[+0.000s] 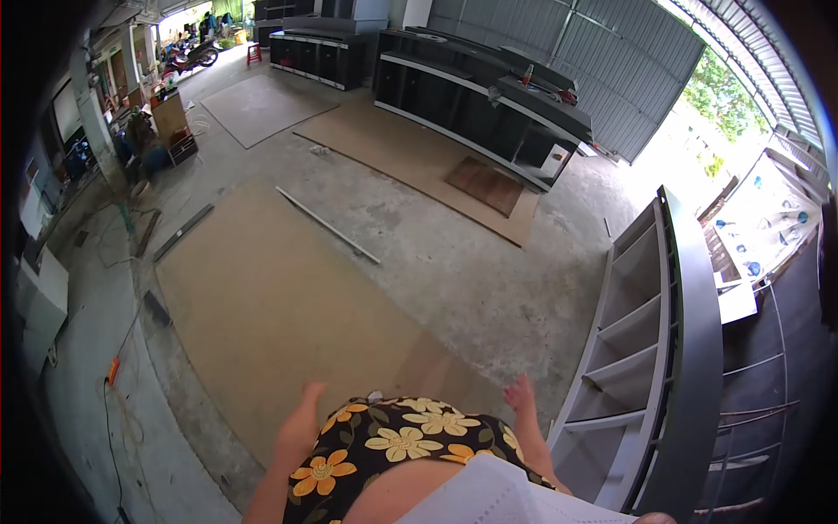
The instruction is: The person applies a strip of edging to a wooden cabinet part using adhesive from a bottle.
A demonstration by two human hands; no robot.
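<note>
My left hand (313,389) hangs beside my flower-patterned shorts (401,443), above a large tan board (262,297) on the floor. Its fingers are too small and indistinct to read. My right hand (519,395) hangs on the other side of the shorts with fingers apart and nothing seen in it. Close to that hand on the right stands a long grey shelf unit (621,354) with several open compartments. White cloth (489,498) fills the bottom of the view.
A thin pale strip (327,224) lies along the tan board's far edge. Dark cabinets (471,100) stand at the back, with a brown panel (485,185) on another board before them. An orange power socket (113,370) and cable lie at left. A motorbike (190,58) is far left.
</note>
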